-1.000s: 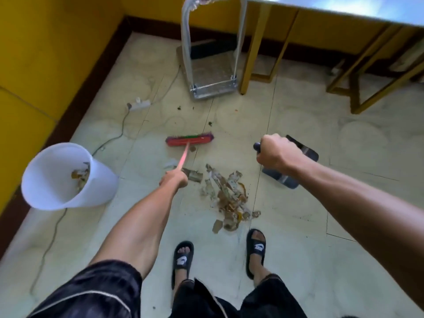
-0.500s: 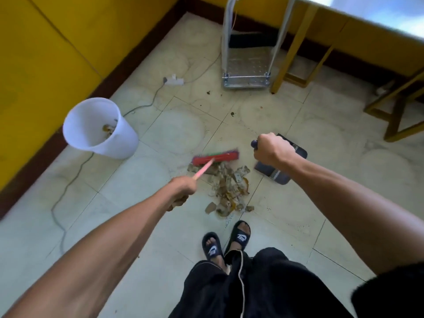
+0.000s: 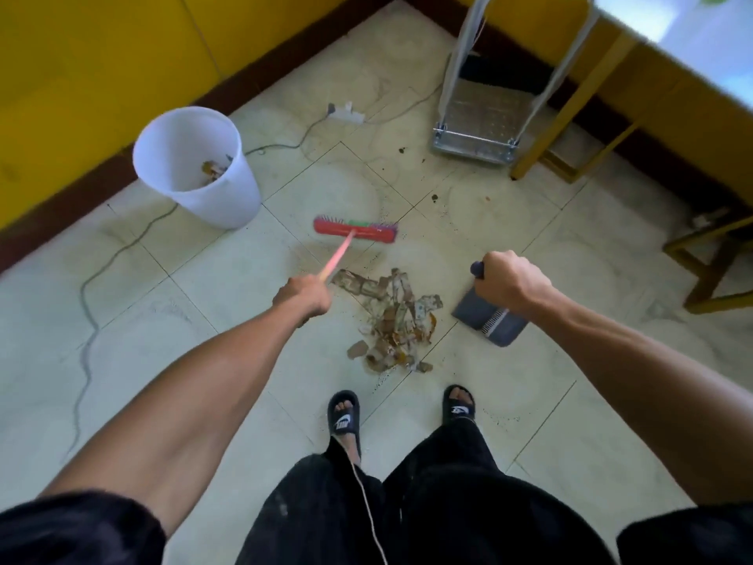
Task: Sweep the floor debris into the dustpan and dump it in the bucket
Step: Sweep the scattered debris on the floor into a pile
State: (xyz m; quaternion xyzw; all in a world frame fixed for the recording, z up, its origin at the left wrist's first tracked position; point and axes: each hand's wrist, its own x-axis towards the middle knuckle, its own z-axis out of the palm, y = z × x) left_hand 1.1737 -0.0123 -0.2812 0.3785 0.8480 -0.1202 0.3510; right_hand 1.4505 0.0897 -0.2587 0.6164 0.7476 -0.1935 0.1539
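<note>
Floor debris [image 3: 393, 320] lies between the hands: left hand [image 3: 303, 295] fisted on the broom [image 3: 354, 230], right hand [image 3: 507, 283] clenching the dustpan [image 3: 487, 320].

A single wide-angle view looks down from the person's head, tilted forward toward the tiled floor [image 3: 591, 401]. Both forearms reach up from the lower corners to mid-frame, and the feet stand at the lower centre, close under the lens. The yellow wall [image 3: 122, 55] fills the upper left, far off, and a table edge [image 3: 672, 46] cuts the upper right. Straight lines bow near the borders.
</note>
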